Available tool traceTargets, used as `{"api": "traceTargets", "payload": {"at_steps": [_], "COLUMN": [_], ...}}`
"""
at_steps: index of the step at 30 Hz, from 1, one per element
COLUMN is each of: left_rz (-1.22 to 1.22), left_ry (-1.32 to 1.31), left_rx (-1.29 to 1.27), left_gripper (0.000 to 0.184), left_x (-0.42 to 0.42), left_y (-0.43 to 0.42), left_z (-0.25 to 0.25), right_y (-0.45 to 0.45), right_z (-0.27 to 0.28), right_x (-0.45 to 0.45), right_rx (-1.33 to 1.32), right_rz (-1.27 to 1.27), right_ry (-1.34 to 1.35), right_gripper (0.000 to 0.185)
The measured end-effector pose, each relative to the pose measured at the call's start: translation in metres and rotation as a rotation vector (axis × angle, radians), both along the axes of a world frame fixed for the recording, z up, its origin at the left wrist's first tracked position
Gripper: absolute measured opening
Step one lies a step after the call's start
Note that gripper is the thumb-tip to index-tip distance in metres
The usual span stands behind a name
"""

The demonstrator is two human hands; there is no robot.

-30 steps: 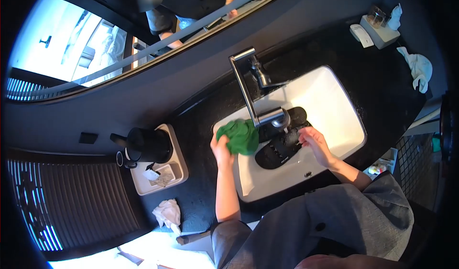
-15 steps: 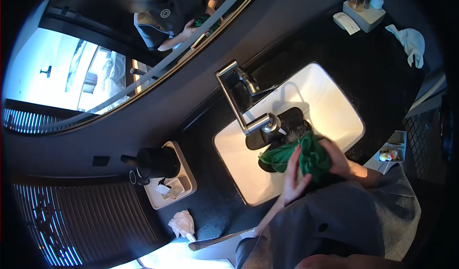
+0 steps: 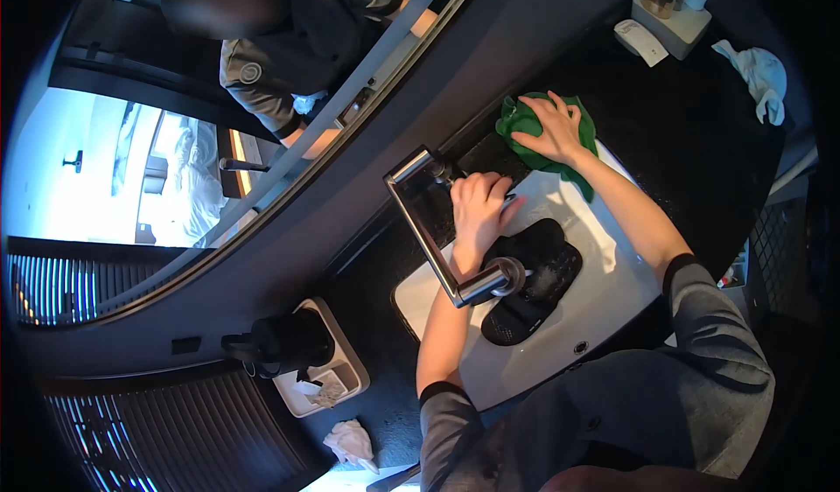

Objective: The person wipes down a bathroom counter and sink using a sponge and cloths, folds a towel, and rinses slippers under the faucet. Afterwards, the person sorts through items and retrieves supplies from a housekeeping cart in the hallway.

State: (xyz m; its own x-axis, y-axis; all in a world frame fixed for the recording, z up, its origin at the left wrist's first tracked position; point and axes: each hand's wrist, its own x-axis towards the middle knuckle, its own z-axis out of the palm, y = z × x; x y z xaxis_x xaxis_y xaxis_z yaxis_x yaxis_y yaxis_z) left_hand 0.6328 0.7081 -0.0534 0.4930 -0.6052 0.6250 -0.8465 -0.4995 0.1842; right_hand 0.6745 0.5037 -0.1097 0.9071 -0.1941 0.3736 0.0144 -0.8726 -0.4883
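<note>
My right hand lies with its fingers spread over a bunched green cloth at the sink's far corner. Part of the cloth hangs over the rim of the white sink. My left hand reaches past the spout to the faucet, its fingers and thumb around the small lever, which is mostly hidden. Below the spout, a black, rounded, sole-shaped object lies wet in the basin; I cannot make out its exact kind.
A tray with a black kettle stands left of the sink, near a crumpled white cloth. At the far right are a box with glasses, a white card and a pale cloth. A mirror hangs above.
Both hands have parted. My right hand has carried the green cloth from above the basin to the far sink corner; my left hand has let go of it and moved to the faucet lever.
</note>
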Motion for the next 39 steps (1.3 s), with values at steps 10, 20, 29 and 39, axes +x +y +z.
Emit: {"api": "traceTargets", "payload": {"at_steps": [10, 20, 29, 39], "left_rz": [0.087, 0.230, 0.216, 0.225], "left_ry": [0.030, 0.099, 0.168, 0.215], "left_rx": [-0.508, -0.376, -0.450, -0.470], "left_gripper": [0.020, 0.014, 0.017, 0.014], "left_x": [0.007, -0.024, -0.028, -0.030], "left_y": [0.003, 0.031, 0.030, 0.037], "left_z": [-0.032, -0.030, -0.045, -0.032], "right_y": [0.097, 0.047, 0.079, 0.056], "right_z": [-0.011, 0.003, 0.026, -0.005], "right_x": [-0.020, -0.039, 0.003, -0.007], "right_rx": [0.037, 0.548, 0.247, 0.393], "right_rz": [0.276, 0.338, 0.642, 0.393], "right_ry": [-0.136, -0.288, -0.210, -0.221], "right_gripper": [0.052, 0.035, 0.037, 0.045]}}
